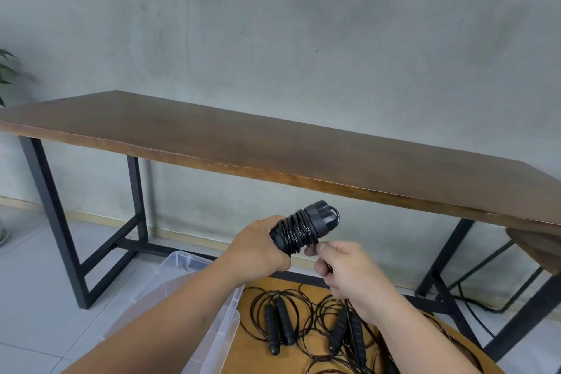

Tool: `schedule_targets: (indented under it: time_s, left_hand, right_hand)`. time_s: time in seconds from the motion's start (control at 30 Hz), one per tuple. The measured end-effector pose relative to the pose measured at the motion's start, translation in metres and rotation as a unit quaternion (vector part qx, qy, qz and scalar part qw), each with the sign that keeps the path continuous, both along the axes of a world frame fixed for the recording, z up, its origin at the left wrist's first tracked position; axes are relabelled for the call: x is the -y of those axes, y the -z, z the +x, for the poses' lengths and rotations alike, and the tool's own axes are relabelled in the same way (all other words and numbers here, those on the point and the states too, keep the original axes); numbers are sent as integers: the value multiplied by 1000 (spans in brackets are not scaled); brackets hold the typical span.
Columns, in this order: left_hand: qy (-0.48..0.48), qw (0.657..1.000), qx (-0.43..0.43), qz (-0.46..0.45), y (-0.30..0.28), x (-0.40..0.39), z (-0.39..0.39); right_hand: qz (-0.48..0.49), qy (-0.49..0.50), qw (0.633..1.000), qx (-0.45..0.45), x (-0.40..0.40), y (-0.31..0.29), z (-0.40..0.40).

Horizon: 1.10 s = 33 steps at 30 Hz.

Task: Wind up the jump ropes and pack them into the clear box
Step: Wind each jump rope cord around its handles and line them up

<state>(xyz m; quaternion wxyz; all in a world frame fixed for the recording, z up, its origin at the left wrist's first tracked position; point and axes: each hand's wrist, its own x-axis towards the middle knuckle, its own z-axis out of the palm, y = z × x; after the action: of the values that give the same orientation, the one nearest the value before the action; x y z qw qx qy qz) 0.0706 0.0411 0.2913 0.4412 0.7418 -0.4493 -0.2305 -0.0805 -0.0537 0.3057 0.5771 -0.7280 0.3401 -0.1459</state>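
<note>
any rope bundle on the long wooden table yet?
No: the long wooden table shows only bare top, and the wound rope bundle is gripped in the left hand in front of it.

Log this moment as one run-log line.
left hand: grips wound rope bundle | right hand: pinches rope tail | clear box: open | loose ropes: unpacked

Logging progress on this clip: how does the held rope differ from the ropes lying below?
The held rope is wound tightly round its paired handles; the loose ropes sprawl in open loops. It is gripped in the left hand, raised; they lie on the round wooden surface. All are black.
</note>
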Motion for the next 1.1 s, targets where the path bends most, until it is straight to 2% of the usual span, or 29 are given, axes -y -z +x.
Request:
schedule_targets:
  time_s: [0.13,0.27,0.37,0.5,0.63,0.8,1.0,1.1]
  left_hand:
    - [-50,989,131,39,5,6,-1]
    - [-81,964,237,91,12,8,-4]
    - [-55,949,284,122,12,8,-9]
    - [34,939,299,166,10,7,-18]
    - [133,939,258,184,0,1,-21]
    - [209,950,182,145,-15,-5,-17]
    - [280,949,93,109,-33,-18,-15]
    - [282,955,59,73,-35,-23,-7]
  right_hand:
    - [-146,-36,983,-105,-3,-5,-7]
    - [-298,-116,925,-204,-4,-21,-13]
    - [-392,-160,869,-254,-1,-40,-15]
    - [-438,-217,824,-286,9,-67,-15]
    - [-384,-277,836,-276,29,-84,-13]
    - [-256,-290,904,-181,51,-89,-18]
    - [-79,-254,959,-96,61,-63,-25]
    - [9,-214,977,-8,58,-43,-22]
